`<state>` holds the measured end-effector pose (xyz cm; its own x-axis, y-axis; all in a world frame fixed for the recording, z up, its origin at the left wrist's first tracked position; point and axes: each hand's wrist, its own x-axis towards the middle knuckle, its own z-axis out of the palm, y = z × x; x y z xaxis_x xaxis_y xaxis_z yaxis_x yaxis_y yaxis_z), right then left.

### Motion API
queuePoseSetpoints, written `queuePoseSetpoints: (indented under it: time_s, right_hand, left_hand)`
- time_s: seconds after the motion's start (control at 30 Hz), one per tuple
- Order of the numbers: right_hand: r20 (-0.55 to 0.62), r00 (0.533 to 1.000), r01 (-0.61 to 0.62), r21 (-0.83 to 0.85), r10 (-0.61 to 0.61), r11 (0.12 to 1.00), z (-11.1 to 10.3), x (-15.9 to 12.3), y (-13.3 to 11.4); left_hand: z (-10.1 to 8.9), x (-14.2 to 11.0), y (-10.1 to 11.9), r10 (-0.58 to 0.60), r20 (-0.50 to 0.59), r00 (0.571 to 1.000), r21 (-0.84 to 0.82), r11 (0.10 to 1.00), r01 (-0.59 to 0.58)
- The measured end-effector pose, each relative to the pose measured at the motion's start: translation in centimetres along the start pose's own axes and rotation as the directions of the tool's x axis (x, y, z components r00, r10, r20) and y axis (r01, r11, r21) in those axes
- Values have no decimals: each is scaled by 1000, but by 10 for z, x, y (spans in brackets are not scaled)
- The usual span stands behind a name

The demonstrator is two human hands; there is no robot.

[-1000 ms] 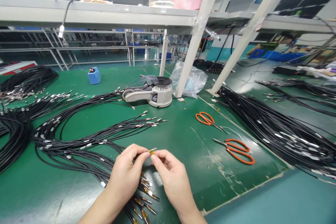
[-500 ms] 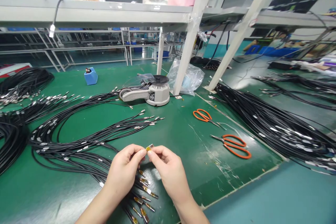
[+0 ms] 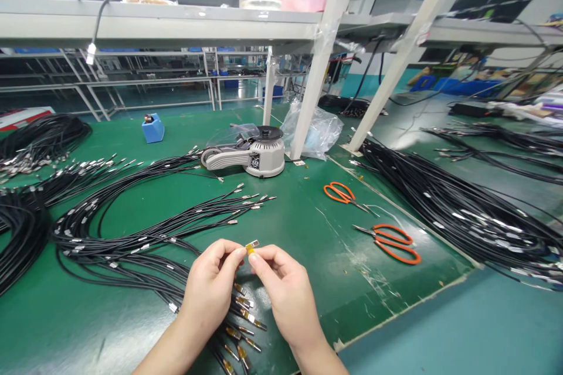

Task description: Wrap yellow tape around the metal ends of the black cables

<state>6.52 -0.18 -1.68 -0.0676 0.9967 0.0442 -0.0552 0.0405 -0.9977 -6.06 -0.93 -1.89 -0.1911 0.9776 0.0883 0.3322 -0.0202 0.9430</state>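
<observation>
My left hand (image 3: 209, 284) is closed in a pinch on a small metal cable connector (image 3: 254, 243), whose silver tip sticks out beyond the fingers. Around the connector's base is a bit of yellow tape (image 3: 250, 250). My right hand (image 3: 285, 293) pinches the tape's lower end between thumb and forefinger, close beside the left fingertips. Below and between the wrists lie several black cable ends with yellow-taped connectors (image 3: 244, 316). Behind the hands, black cables with bare silver connectors (image 3: 233, 205) fan out on the green table.
Two orange-handled scissors (image 3: 396, 243) lie to the right. A grey tape dispenser (image 3: 264, 158) stands at the back, with a blue holder (image 3: 153, 129) left of it. Thick black cable bundles (image 3: 457, 211) lie on the right, others at left. White posts (image 3: 314, 82) rise from the table.
The connector tip now shows further out of my fingers, and more yellow tape is visible. My right hand has shifted slightly right.
</observation>
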Motion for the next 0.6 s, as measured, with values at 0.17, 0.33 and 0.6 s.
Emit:
queuePoseSetpoints:
  time_s: [0.17, 0.33, 0.6]
  right_hand:
    - [5, 1000, 0, 9, 0, 1000, 2, 3, 2]
    - [7, 1000, 20, -6, -20, 1000, 2, 6, 5]
    - [61, 993, 103, -28, -101, 994, -2, 10, 4]
  left_hand:
    - [-1, 0, 2, -14, 1, 1000, -20, 1000, 14]
    - [-1, 2, 2, -51, 63, 997, -117, 991, 58]
    - [-11, 9, 3, -62, 268, 961, -261, 956, 134]
